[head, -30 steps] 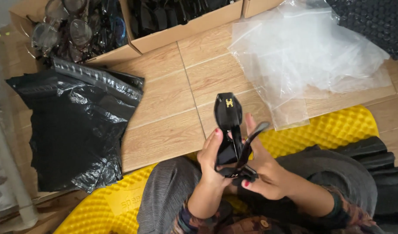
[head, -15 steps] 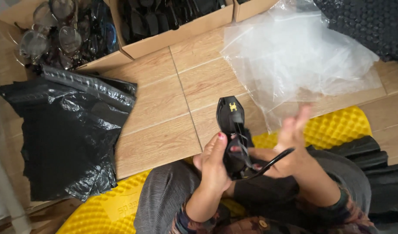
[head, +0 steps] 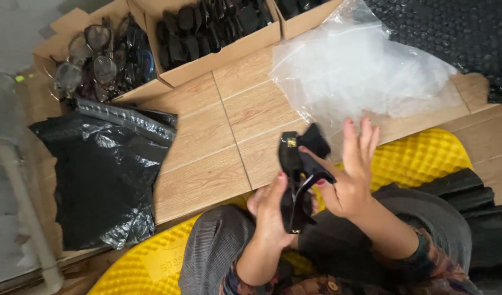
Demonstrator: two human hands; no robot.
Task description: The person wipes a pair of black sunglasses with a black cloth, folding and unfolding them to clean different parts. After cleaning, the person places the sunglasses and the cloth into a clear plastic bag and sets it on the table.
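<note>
Left hand (head: 273, 210) fingers clamp the black sunglasses (head: 296, 180); right hand (head: 349, 177) fingers spread apart, thumb touching the frame

Wood-plank floor (head: 207, 164); black plastic bag (head: 98, 180) lying left of centre; behind the bag, cardboard boxes (head: 152, 87) of glasses; right of the bag, clear plastic bags (head: 360, 76); nearer the viewer, yellow mat (head: 420, 158).

Light wood-look floor tiles (head: 207, 164), a yellow bumpy foam mat (head: 420, 158), 2 open cardboard boxes (head: 229, 52) up top, black bubble wrap (head: 453, 33) in the corner, soft daylight.
</note>
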